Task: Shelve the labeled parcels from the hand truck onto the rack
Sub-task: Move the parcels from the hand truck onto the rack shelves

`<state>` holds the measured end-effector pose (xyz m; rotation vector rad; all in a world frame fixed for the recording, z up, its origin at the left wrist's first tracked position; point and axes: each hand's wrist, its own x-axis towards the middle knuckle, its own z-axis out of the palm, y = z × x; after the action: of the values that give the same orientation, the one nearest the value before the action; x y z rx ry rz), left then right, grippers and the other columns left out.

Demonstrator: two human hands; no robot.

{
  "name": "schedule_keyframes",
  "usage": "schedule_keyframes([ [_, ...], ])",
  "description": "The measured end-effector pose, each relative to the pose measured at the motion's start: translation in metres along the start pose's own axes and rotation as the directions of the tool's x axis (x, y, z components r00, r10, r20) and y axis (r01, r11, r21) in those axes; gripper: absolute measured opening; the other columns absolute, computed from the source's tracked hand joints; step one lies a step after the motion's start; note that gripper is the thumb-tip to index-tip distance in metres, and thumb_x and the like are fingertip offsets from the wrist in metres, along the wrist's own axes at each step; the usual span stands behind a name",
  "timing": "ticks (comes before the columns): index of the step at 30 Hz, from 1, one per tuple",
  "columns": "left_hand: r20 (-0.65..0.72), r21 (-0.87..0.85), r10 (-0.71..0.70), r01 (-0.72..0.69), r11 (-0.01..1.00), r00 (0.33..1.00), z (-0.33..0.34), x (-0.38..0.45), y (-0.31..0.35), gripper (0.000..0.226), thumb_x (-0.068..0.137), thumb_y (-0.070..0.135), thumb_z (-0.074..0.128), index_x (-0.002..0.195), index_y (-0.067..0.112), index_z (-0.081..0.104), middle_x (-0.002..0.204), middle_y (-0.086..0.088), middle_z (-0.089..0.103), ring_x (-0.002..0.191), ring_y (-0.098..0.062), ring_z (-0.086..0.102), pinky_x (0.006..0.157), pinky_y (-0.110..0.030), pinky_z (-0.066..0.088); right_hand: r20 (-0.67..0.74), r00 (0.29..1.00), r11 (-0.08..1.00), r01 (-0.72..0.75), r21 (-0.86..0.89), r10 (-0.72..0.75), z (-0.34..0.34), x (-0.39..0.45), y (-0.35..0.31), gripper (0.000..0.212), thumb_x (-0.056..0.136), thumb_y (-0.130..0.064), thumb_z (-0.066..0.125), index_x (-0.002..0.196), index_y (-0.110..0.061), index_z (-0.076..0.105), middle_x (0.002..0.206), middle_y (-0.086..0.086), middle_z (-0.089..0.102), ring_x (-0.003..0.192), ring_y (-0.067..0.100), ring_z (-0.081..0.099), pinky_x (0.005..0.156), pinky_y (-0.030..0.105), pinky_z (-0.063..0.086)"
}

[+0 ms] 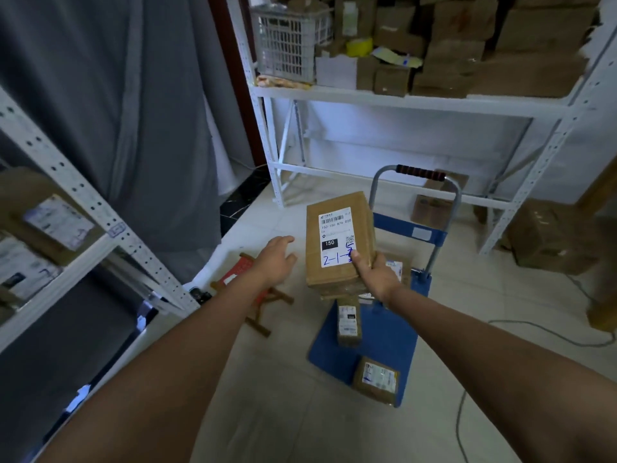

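My right hand (375, 275) grips the near right corner of a brown cardboard parcel (337, 208), thumb on its white label marked 150 and 2-1 in blue pen. The parcel is held up above the blue hand truck (384, 339). My left hand (275, 259) hovers with relaxed fingers just left of the parcel, not touching it. On the truck's deck lie a narrow labeled parcel (349, 324) and a small flat labeled parcel (377, 379). A white rack (400, 100) stands behind the truck; another white rack (83, 208) is at my left.
The far rack's upper shelf holds several brown boxes and a white plastic basket (287, 45). A red and wooden folding stool (253, 289) lies on the floor left of the truck. Boxes (551, 238) sit at the right. A cable (534, 329) runs over the tiles.
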<state>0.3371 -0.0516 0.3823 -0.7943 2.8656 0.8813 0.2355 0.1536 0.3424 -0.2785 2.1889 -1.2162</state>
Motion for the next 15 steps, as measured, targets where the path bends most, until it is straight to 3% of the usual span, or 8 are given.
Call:
schedule_keyframes([
  [5, -0.072, -0.042, -0.127, 0.124, 0.991, 0.989, -0.01, -0.048, -0.033, 0.048, 0.101, 0.027, 0.046, 0.147, 0.017, 0.037, 0.155, -0.006, 0.033, 0.139, -0.022, 0.036, 0.115, -0.036, 0.03, 0.098, 0.993, 0.996, 0.075, -0.056, -0.069, 0.033, -0.017, -0.01, 0.082, 0.092, -0.069, 0.037, 0.152, -0.017, 0.018, 0.145, 0.013, 0.047, 0.131, 0.035, 0.048, 0.108, 0.043, 0.037],
  [10, -0.154, -0.149, -0.301, 0.28, 0.949, 0.941, -0.021, -0.102, -0.068, 0.047, 0.103, 0.026, 0.044, 0.148, 0.013, 0.037, 0.153, -0.009, 0.036, 0.136, -0.025, 0.04, 0.107, -0.031, 0.033, 0.231, 0.967, 0.988, 0.125, -0.087, -0.102, 0.078, -0.034, -0.02, 0.086, 0.089, -0.073, 0.037, 0.154, -0.021, 0.015, 0.145, 0.015, 0.046, 0.129, 0.035, 0.048, 0.107, 0.044, 0.039],
  [14, -0.193, -0.24, -0.406, 0.358, 0.902, 0.893, -0.034, -0.147, -0.109, 0.033, 0.102, 0.026, 0.046, 0.133, 0.016, 0.048, 0.129, -0.004, 0.055, 0.122, -0.026, 0.049, 0.091, -0.026, 0.042, 0.348, 0.93, 0.981, 0.163, -0.1, -0.119, 0.121, -0.055, -0.034, 0.106, 0.073, -0.089, 0.036, 0.154, -0.024, 0.013, 0.146, 0.013, 0.046, 0.128, 0.034, 0.05, 0.108, 0.048, 0.042],
  [15, -0.2, -0.273, -0.435, 0.376, 0.885, 0.878, -0.039, -0.158, -0.12, 0.036, 0.102, 0.028, 0.047, 0.136, 0.016, 0.047, 0.132, -0.005, 0.054, 0.122, -0.026, 0.049, 0.093, -0.027, 0.041, 0.369, 0.92, 0.979, 0.178, -0.1, -0.13, 0.132, -0.059, -0.037, 0.106, 0.073, -0.088, 0.038, 0.153, -0.022, 0.016, 0.145, 0.012, 0.047, 0.128, 0.033, 0.05, 0.108, 0.048, 0.042],
])
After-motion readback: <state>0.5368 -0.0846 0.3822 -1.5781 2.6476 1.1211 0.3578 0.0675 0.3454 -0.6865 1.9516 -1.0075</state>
